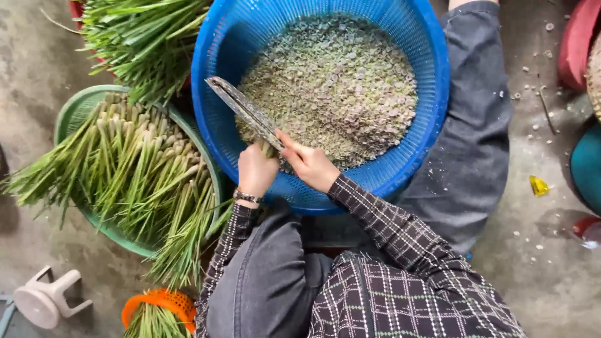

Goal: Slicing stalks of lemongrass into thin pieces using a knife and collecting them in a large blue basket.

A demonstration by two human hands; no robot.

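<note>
- Gripping a knife [245,111], the right hand [311,164] sits at frame centre, fingers closed round the handle; the blade slants toward the upper left over the blue basket [219,56].
- Left hand [256,172], just beside it, is closed round a short green stalk end [268,149], touching the blade.
- Basket holds a heap of small pale-green cut slices [338,81].
- Green basket [72,112] at left holds long stalks [131,169].
- White stool [47,297] lies at lower left.
</note>
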